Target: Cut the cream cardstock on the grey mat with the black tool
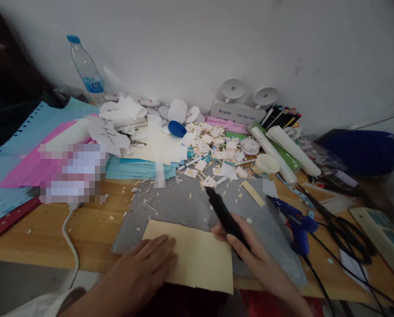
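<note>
The single view looked out from the person's head, above the near edge of the desk [96,224], facing forward and steeply down. The left hand [147,264], right hand [250,246] and tan sheet [197,259] lay closest, low in the frame. The desk spread wide across the middle, and the pale wall [183,44] filled the top, farther off.
</note>
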The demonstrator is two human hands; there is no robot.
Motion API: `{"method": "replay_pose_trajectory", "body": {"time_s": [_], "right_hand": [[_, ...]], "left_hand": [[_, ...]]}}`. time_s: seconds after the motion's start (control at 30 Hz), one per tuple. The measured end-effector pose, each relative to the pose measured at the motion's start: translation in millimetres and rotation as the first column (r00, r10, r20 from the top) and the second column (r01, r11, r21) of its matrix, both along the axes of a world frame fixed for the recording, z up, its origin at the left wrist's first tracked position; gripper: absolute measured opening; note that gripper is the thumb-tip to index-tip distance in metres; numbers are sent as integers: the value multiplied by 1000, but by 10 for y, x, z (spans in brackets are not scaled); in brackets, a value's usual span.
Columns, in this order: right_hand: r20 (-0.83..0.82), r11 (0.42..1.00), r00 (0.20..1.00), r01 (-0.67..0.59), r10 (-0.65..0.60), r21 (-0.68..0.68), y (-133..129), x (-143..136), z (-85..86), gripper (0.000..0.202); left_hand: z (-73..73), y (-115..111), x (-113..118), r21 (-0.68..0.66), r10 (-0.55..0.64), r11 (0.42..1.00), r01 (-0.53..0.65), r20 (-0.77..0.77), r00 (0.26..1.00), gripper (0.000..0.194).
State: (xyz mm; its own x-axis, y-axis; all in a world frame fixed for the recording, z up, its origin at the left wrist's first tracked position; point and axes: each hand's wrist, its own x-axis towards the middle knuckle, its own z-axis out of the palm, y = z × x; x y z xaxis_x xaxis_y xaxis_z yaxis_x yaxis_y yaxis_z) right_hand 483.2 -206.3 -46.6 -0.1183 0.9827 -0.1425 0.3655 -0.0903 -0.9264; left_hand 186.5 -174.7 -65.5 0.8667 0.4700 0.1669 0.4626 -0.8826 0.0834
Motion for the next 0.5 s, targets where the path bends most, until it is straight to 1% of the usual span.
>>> {"method": "replay_pose_trajectory", "body": {"time_s": [0.07,0.1,0.13,0.2,0.27,0.37,0.5], "right_hand": [[-41,998,998,-55,54,-39,126,-79,-58,36],[-24,999,999,-46,46,-20,191,-98,-78,37],[17,1000,1000,-14,14,21,252,-102,-89,38],[110,988,990,72,-88,139,350,-70,-72,40],[127,965,978,136,-167,226,393,-1,-11,38],[61,951,977,182,-203,251,348,124,110,34],[72,955,974,196,-216,223,186,251,195,31]], "left_hand": [[21,1,2,7,-8,1000,8,-6,1000,34],[27,-1,2,3,-12,1000,12,-16,1000,34],[29,-5,0,2,-13,1000,13,-25,1000,34],[22,-18,-7,2,-7,1000,7,-40,999,37],[17,-30,-14,5,-8,1000,8,-57,998,41],[36,-25,-7,-27,-23,999,21,-85,996,44],[66,26,36,-39,-29,999,27,-54,998,42]]}}
